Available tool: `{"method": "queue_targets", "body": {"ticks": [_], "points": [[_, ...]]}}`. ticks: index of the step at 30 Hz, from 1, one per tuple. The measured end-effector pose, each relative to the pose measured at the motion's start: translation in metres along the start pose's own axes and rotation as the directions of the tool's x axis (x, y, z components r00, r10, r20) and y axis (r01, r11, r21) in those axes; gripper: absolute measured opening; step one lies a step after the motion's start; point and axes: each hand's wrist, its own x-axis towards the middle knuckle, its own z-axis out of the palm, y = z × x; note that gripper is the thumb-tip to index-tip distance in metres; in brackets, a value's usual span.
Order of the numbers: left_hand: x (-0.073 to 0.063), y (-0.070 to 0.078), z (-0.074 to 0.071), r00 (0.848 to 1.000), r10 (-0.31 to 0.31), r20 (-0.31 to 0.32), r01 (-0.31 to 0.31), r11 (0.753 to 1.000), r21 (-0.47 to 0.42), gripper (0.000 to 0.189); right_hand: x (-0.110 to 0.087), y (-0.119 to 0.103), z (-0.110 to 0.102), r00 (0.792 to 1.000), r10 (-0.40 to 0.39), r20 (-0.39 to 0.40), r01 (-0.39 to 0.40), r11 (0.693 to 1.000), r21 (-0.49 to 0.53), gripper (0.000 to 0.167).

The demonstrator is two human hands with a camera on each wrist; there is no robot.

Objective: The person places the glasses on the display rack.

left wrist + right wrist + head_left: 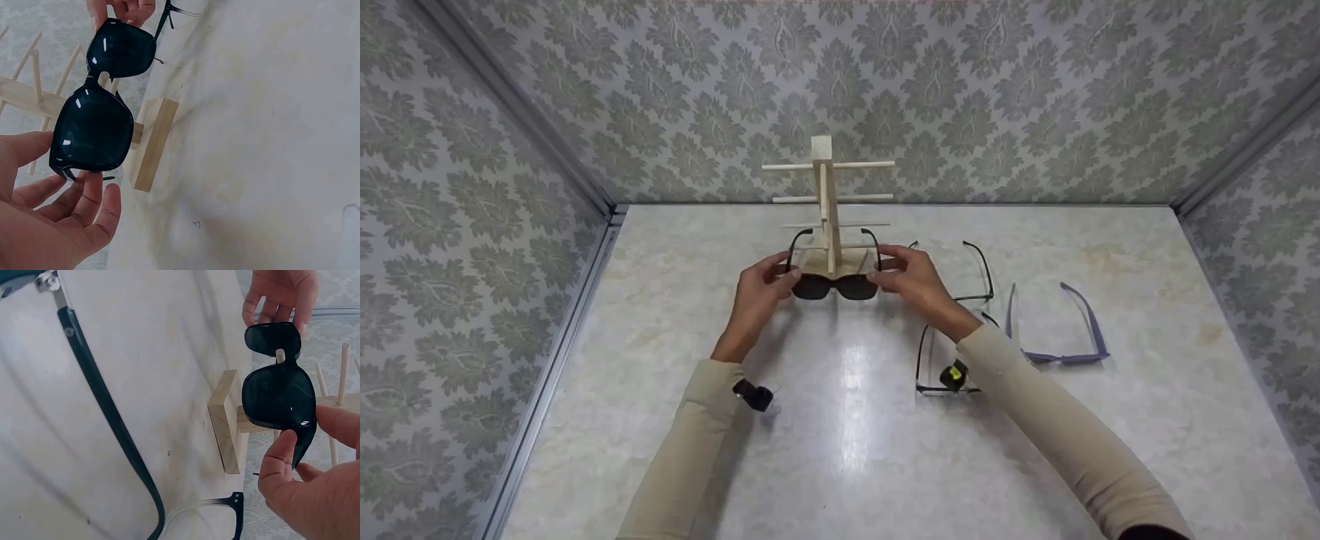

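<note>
One pair of black sunglasses with dark, glossy lenses point(855, 288) was held up off the marbled pale worktop point(660, 315), just at the near side of a pale wooden stand point(822, 148) fitted with slender round crossbars point(870, 197). The left hand point(761, 289) gripped the left end between thumb and fingers, and the right hand point(916, 283) pinched the right end in the same way. Holding both outer corners probably kept the frame level and left its bridge unobstructed. That bridge sat close by the rounded tip of a forward wooden peg point(104, 79); whether the two touched, I could not tell. Both temples were unfolded and pointed to the far side, one to either side of the post, an arrangement that seemed meant to let the frame straddle it.

To the right lay a far pair of thin black eyeglasses point(991, 291), a near black-rimmed pair point(930, 390) partly hidden by the beige right sleeve point(1057, 420), and matte violet-blue glasses point(1061, 360). All stood open, fronts facing near, presumably for easy lifting by the corners.
</note>
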Motion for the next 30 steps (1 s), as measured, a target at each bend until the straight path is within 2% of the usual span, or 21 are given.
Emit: {"method": "queue_targets", "body": {"ticks": [9, 16, 20, 24, 30], "points": [[0.000, -0.001, 0.002, 1.000, 0.023, -0.006, -0.023, 1.000, 0.005, 0.054, 0.002, 0.001, -0.001, 1.000, -0.003, -0.006, 0.003, 0.999, -0.035, 0.063], [-0.007, -0.005, -0.006, 0.997, 0.055, -0.055, -0.052, 0.997, 0.052, 0.059, -0.008, -0.007, -0.011, 0.998, -0.049, -0.033, 0.043, 0.985, -0.164, 0.063], [-0.015, -0.007, -0.015, 0.995, 0.072, -0.073, -0.065, 0.992, 0.105, 0.058, -0.020, -0.011, -0.021, 0.997, -0.070, -0.020, 0.065, 0.977, -0.202, 0.063], [-0.027, -0.008, -0.022, 0.994, 0.086, -0.062, -0.074, 0.981, 0.177, 0.058, -0.034, -0.009, -0.034, 0.996, -0.087, -0.022, 0.080, 0.973, -0.215, 0.060], [-0.044, -0.008, -0.026, 0.991, 0.117, -0.061, -0.101, 0.969, 0.226, 0.053, -0.052, -0.002, -0.052, 0.992, -0.122, -0.043, 0.106, 0.959, -0.261, 0.056]]}}
